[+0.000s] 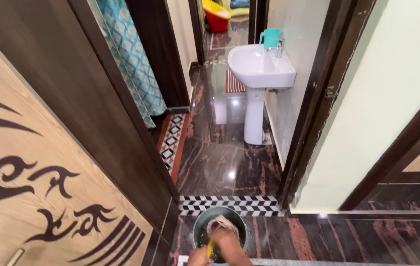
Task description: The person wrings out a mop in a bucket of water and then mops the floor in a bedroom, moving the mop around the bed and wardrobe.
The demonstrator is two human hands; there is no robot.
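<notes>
Both hands [220,249] grip a mop [221,224] inside the bucket [197,227].

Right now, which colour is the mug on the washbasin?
Teal mug on the white washbasin, seen in the head view.

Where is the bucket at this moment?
In the head view, the bucket stands on the dark floor at the bottom centre, just in front of the black-and-white checkered strip of the doorway. Both hands, left and right, are over it.
</notes>
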